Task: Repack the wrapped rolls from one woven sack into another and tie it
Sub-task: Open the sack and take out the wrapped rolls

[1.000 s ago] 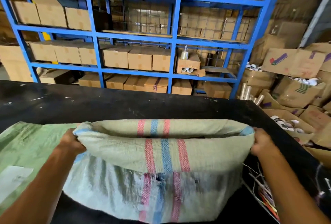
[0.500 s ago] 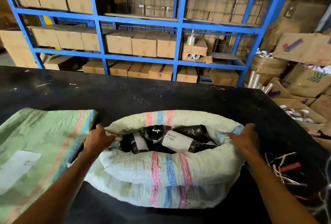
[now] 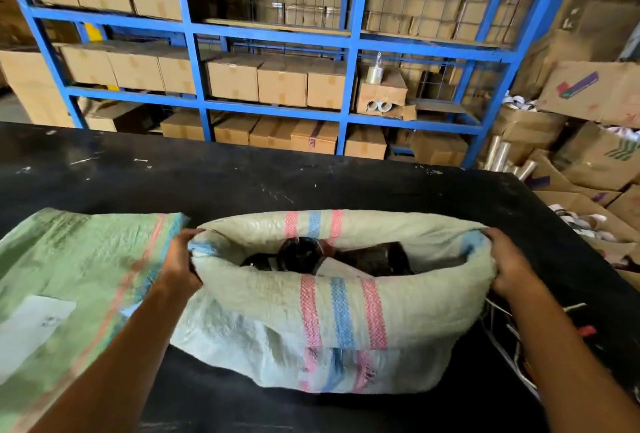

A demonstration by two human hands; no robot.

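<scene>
**Ana:** While both hands are out at the rim like that, what are they doing to the white woven sack (image 3: 332,301)?

**Ben:** Holding its mouth wide. The left hand (image 3: 178,261) pinches the left end of the rolled-down rim, fingers curled round the fabric; the right hand (image 3: 510,264) grips the right end the same way. I'd judge the pull apart is there to keep the opening taut, so the load can be seen and reached.

**Ana:** And the load?

**Ben:** The wrapped rolls (image 3: 346,256), dark and glossy, lie inside near the top, with a pale patch showing on one that may be a label. How many there are I cannot tell; the sack's front wall hides the rest.

**Ana:** Why is the rim folded outward?

**Ben:** Probably to shorten the sack, so the rolls sit close to the mouth for lifting out.

**Ana:** Where does the other one lie?

**Ben:** The green woven sack (image 3: 69,280) lies flat on the black tabletop (image 3: 311,187), just beside the white one on the left and touching the left hand's wrist side. It looks empty and within easy reach, which suits a receiver.

**Ana:** So how far along?

**Ben:** Early, I'd say. Nothing is tied. Loose coloured strings (image 3: 512,325) lie at the right, perhaps for that.
</scene>
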